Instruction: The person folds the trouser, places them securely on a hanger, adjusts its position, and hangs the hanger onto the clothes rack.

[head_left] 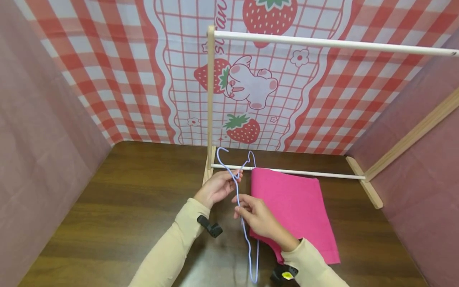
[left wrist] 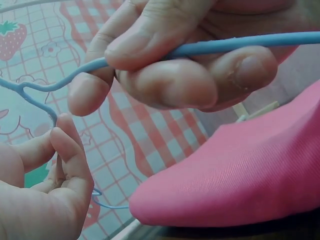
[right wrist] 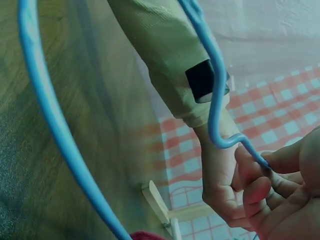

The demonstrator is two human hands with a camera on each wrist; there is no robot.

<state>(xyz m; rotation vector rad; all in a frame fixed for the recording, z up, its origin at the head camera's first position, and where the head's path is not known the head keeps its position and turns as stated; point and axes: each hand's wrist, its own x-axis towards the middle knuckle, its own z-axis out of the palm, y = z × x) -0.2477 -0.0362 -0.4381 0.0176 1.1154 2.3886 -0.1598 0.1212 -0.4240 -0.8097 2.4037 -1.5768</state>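
A thin lavender-blue hanger [head_left: 249,255] stands edge-on, its hook at the top in the head view. Close to the hook's neck, the left hand [head_left: 218,187] pinches the hanger with thumb and fingertips. Lower on the same wire, the right hand [head_left: 259,215] holds one arm of the hanger between thumb and fingers. A folded pink cloth [head_left: 294,211] hangs beside the right hand; the hanger's lower bar runs into its left fold. In the left wrist view, the left fingers [left wrist: 72,155] and right thumb [left wrist: 132,50] both meet the wire.
A rack with wooden side posts [head_left: 210,95], a white upper rod [head_left: 322,42] and a lower rod [head_left: 337,175] stands behind the hands. The brown tabletop [head_left: 118,215] lies beneath. A checked strawberry cloth [head_left: 107,67] covers the back, with pink side walls [head_left: 39,103].
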